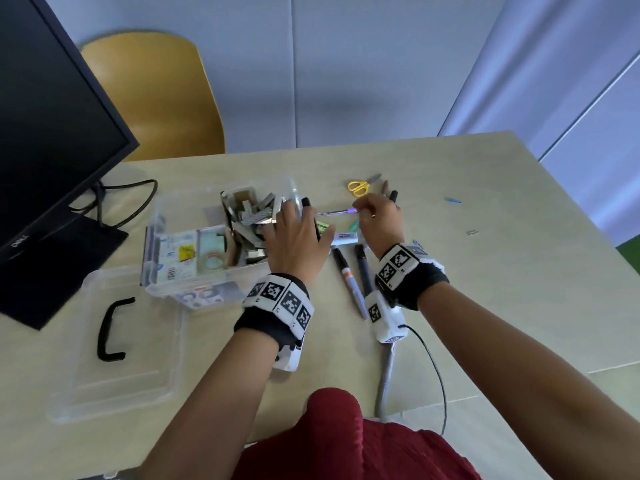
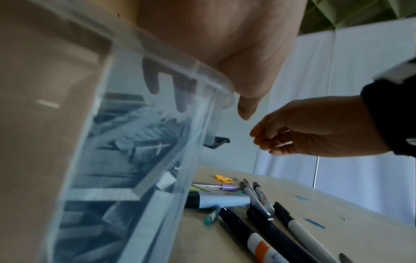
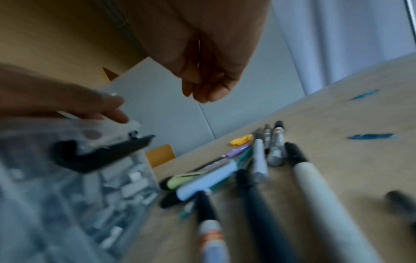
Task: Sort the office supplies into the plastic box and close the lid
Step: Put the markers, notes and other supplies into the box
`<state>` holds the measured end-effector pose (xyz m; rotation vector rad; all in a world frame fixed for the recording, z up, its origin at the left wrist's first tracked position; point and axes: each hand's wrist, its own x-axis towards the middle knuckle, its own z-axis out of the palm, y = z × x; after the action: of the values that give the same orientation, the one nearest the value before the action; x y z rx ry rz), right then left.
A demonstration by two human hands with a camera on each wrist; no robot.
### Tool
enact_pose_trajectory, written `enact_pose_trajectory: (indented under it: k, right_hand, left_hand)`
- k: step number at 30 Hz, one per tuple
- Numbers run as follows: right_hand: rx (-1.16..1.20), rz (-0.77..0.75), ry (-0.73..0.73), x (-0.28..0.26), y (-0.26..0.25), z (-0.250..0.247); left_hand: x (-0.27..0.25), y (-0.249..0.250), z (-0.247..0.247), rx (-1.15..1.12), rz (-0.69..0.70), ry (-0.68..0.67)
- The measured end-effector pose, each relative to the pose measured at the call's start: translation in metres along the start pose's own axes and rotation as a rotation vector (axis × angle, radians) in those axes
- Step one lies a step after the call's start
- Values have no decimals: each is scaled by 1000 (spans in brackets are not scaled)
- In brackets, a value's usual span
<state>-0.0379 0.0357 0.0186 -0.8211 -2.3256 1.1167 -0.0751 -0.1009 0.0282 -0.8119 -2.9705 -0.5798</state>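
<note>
The clear plastic box [image 1: 162, 271] stands left of centre, holding staple boxes and tape. Its lid [image 1: 138, 382] with a black handle [image 1: 109, 329] lies flat at the front left. My left hand [image 1: 294, 223] grips the box's right wall, fingers inside and thumb [image 2: 245, 108] outside, next to a black latch [image 3: 101, 154]. My right hand [image 1: 367, 206] hovers above the pens with fingers loosely curled and nothing in it. Under it lie a purple-capped pen [image 1: 336, 212], a green highlighter [image 1: 323, 225], a pale blue marker [image 1: 344, 239] and black markers [image 1: 348, 275]. Yellow scissors [image 1: 360, 187] lie further back.
A black monitor [image 1: 52, 133] stands at the left, with a yellow chair [image 1: 156, 98] behind the table. Small blue clips [image 1: 453, 200] and a paper clip [image 1: 471, 232] lie to the right. A black cable [image 1: 433, 368] runs along the near table edge.
</note>
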Motion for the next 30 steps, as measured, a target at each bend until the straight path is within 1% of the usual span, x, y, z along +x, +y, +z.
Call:
enact_pose_trajectory:
  k: [2, 4, 7, 9, 11, 15, 17, 19, 21, 22, 24, 25, 26, 28, 30]
  right_hand:
    - [-141, 28, -103, 13, 21, -5]
    - [-257, 48, -223, 24, 41, -5]
    - [-445, -31, -393, 40, 65, 3]
    - [-572, -82, -471, 46, 76, 11]
    - [-652, -111, -496, 47, 81, 15]
    - [-775, -210, -471, 47, 86, 19]
    - [-788, -264, -464, 48, 89, 19]
    - [-786, -267, -467, 48, 90, 20]
    - [-749, -198, -458, 48, 87, 20]
    - [-679, -141, -433, 49, 81, 19]
    - [-432, -35, -346, 52, 60, 18]
    - [-292, -12, -308, 53, 45, 16]
    - [-163, -14, -286, 52, 27, 15]
    - [41, -89, -266, 44, -12, 13]
    - [158, -203, -298, 31, -45, 14]
  left_hand:
    - [5, 5, 7, 92, -1, -2]
    - [11, 8, 10, 131, -1, 3]
    - [18, 14, 13, 172, -22, -1]
    - [22, 17, 15, 189, -45, -13]
    - [25, 19, 15, 202, -64, -17]
    - [29, 22, 17, 208, -79, -8]
    - [30, 21, 18, 184, -88, -3]
    - [33, 19, 19, 117, -93, 23]
    - [35, 16, 17, -60, -100, 86]
    - [35, 14, 16, -186, -120, 122]
    - [35, 8, 11, -395, -180, 205]
    - [33, 5, 6, -407, -218, 250]
    - [32, -1, 1, -362, -267, 275]
    - [29, -14, -9, -218, -372, 259]
    - [26, -28, -16, -102, -425, 209]
